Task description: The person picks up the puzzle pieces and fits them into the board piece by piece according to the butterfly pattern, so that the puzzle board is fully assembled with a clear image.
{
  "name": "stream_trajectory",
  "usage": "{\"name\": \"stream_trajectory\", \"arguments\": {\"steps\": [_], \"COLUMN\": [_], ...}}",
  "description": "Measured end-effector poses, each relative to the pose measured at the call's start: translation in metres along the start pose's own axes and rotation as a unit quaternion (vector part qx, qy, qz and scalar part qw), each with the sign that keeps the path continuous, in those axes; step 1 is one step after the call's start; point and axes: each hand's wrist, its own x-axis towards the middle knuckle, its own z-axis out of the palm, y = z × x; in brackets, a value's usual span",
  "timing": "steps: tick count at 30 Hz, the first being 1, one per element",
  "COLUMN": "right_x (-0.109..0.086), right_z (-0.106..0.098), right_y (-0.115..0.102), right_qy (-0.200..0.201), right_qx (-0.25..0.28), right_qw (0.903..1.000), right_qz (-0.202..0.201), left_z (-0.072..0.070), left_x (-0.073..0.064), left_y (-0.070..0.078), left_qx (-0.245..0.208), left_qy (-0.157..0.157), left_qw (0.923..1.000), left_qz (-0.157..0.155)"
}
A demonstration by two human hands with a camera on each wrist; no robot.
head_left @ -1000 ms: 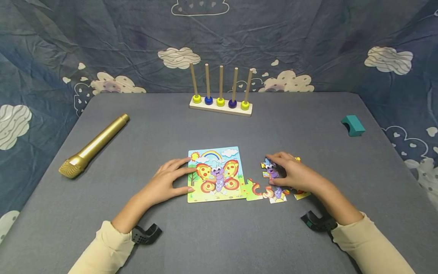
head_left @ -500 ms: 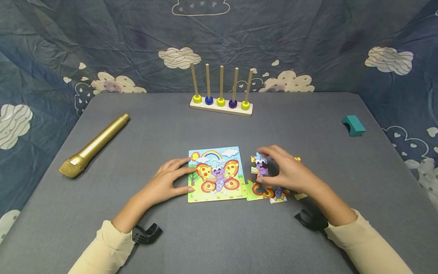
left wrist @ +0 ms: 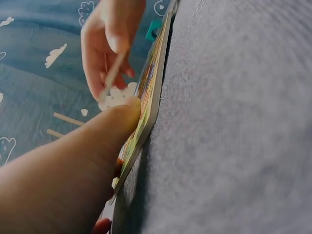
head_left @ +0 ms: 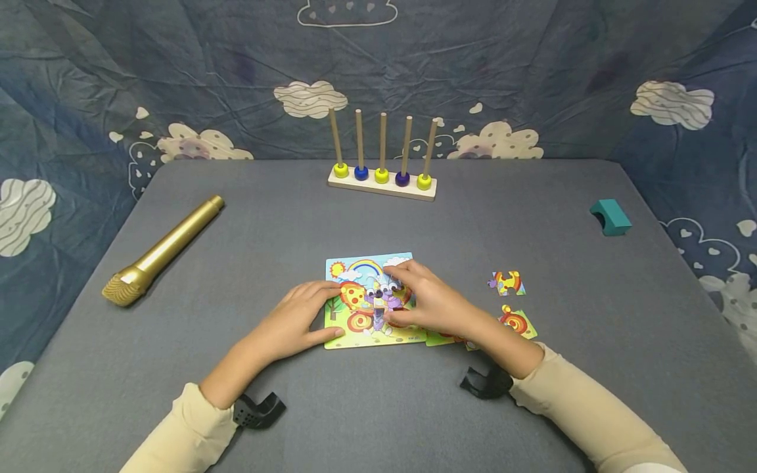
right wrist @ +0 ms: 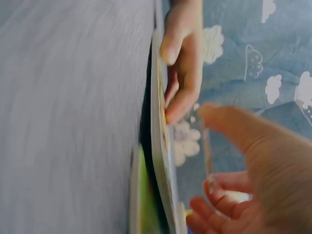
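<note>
A square puzzle board (head_left: 349,338) with a butterfly, sun and rainbow picture lies flat at the middle of the table. My left hand (head_left: 298,322) rests on its left side, fingers spread and thumb on the lower left surface. Over the board, my right hand (head_left: 437,301) pinches a jigsaw piece (head_left: 388,292) with a purple butterfly face, between thumb and fingertips. The left wrist view shows this piece (left wrist: 115,73) edge-on, raised off the board. Right of the board lie loose pieces: one yellow and red (head_left: 508,283), one with a red swirl (head_left: 517,322), others partly hidden under the right forearm.
A gold microphone (head_left: 165,249) lies at the left. Toward the back stands a wooden peg stand (head_left: 381,187) with yellow and blue rings on several upright pegs. A teal arch block (head_left: 612,217) sits at the far right. Patterned cloth (head_left: 532,59) hangs behind the table.
My right hand has carried the butterfly-face piece leftward from the loose pieces to above the board, uncovering two pieces at the right. The left hand has shifted slightly to the right on the board.
</note>
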Motion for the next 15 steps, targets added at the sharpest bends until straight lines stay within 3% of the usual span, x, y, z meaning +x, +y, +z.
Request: {"name": "stream_trajectory", "arguments": {"steps": [7, 15], "right_x": [0.015, 0.021], "right_z": [0.018, 0.023], "right_y": [0.0, -0.003], "right_qy": [-0.011, -0.023], "right_qx": [-0.05, -0.079], "right_qw": [0.9987, 0.9966], "right_qz": [-0.006, 0.003], "left_z": [0.004, 0.005], "left_x": [0.0, 0.0], "left_y": [0.001, 0.008], "left_qx": [0.035, 0.068], "left_qy": [0.011, 0.008], "left_qw": [0.999, 0.9962], "left_qz": [0.024, 0.053]}}
